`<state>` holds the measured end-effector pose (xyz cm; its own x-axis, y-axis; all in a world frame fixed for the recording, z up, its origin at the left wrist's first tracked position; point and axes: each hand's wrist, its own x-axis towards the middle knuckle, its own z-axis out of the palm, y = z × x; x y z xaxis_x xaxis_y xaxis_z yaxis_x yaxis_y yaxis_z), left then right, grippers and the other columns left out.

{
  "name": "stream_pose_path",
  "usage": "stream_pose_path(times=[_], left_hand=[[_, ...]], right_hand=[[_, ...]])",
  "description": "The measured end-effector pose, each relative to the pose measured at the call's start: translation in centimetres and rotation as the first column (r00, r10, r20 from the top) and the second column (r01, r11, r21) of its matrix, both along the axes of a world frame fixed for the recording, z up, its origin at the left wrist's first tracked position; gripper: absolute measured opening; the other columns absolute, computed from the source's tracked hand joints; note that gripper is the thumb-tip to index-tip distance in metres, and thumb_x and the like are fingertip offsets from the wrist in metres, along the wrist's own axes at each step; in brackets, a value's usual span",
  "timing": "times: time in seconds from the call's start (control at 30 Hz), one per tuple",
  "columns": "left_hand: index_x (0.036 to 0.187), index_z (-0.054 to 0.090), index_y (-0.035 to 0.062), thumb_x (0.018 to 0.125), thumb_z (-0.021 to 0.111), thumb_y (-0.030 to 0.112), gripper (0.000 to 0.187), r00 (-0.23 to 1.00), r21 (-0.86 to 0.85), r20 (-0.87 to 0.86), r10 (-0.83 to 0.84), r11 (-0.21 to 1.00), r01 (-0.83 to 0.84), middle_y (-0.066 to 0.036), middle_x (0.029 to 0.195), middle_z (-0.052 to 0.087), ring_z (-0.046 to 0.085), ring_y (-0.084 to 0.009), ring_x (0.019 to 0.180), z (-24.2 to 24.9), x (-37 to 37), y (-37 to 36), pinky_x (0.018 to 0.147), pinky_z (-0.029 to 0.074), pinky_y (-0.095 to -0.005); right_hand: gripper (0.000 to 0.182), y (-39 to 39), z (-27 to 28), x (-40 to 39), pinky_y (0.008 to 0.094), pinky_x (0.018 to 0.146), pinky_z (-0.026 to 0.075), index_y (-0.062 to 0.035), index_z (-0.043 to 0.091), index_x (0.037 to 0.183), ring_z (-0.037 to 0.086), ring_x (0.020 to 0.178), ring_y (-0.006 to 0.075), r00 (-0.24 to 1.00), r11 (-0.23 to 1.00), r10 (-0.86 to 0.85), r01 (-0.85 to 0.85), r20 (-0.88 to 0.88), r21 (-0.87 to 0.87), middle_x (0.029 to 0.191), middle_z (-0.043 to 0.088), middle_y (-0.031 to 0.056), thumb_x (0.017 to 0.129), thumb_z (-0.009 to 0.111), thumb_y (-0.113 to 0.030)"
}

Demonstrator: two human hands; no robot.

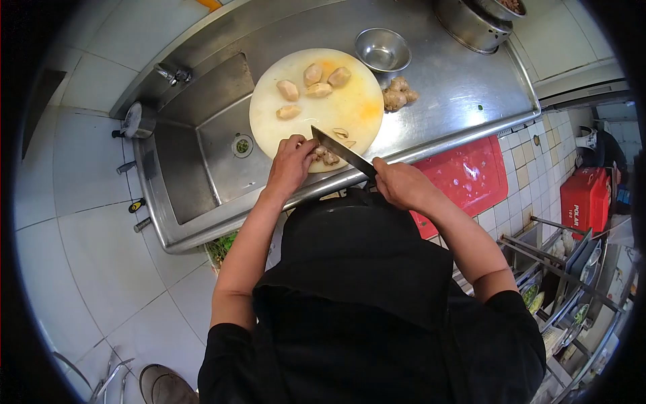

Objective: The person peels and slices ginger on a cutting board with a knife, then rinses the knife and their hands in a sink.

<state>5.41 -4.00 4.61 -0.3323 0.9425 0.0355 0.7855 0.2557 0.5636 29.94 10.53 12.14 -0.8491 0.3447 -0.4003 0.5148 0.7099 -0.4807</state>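
My right hand (402, 184) is closed round the handle of a kitchen knife (344, 155), its dark blade slanting across the near edge of a round white cutting board (266, 135). Beside the blade, my left hand (292, 163) has its fingers closed on a piece of ginger (328, 157) lying on the board. Small ginger scraps (341, 133) lie just beyond the blade. Several pale, peeled-looking pieces (288, 90) are spread over the far half of the board. A knobbly, brown-skinned ginger root (399, 95) rests on the metal counter, right of the board.
A steel bowl (383, 50) stands behind the ginger root. The board partly overhangs a sink basin (195, 168) with a faucet (173, 74) behind it. A large metal pot (474, 27) sits at the back right. Below the counter edge is a red surface (471, 178).
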Motion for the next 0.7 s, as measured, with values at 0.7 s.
stream_pose_path(times=[0.7], left_hand=[[0.124, 0.065, 0.0151, 0.093, 0.062, 0.011, 0.031, 0.993, -0.143, -0.118, -0.002, 0.990, -0.015, -0.016, 0.109, 0.060, 0.057, -0.0358, 0.102, 1.6, 1.8, -0.1, 0.087, 0.053, -0.0464]], right_hand=[[0.016, -1.4, -0.1, 1.3, 0.0583, 0.074, 0.051, -0.0010, 0.049, 0.109, 0.066, 0.083, 0.0474, 0.992, 0.994, -0.105, 0.108, -0.068, 0.027, 0.084, 0.068, 0.0255, 0.100, 0.052, -0.014]])
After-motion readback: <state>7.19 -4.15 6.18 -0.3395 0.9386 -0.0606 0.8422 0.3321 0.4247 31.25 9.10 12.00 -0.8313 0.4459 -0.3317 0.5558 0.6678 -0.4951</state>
